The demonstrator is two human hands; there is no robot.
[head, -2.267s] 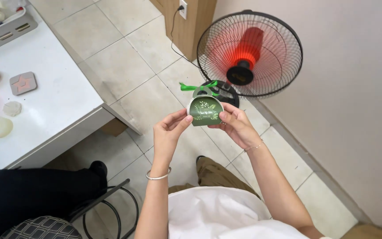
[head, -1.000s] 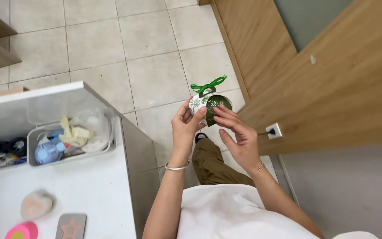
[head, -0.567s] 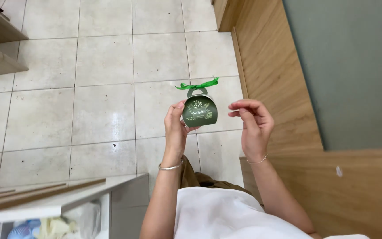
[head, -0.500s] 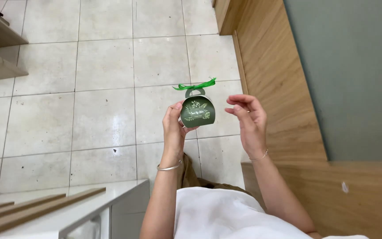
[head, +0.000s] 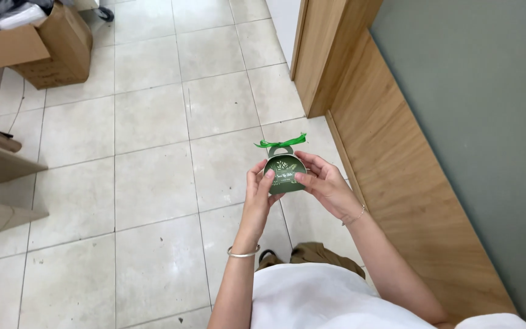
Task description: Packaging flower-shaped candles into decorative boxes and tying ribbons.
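A small dark green gift box (head: 283, 170) with a pale leaf print, a rounded top and a loop handle tied with a green ribbon bow (head: 282, 142) is held upright in front of me, above the tiled floor. My left hand (head: 260, 194) grips its left side with the thumb on the front face. My right hand (head: 324, 183) holds its right side, fingers curled behind and thumb on the front. A silver bangle sits on my left wrist and a thin bracelet on my right.
Pale floor tiles (head: 153, 176) spread below and to the left. A wooden wall panel (head: 397, 176) with a grey-green surface above runs along the right. An open cardboard box (head: 38, 45) stands at the far left. Wooden shelf edges (head: 1, 170) jut in from the left.
My right hand, off the box half a second ago, has come back onto its right side. The view has swung away from the white table and fan toward the floor and cardboard box.
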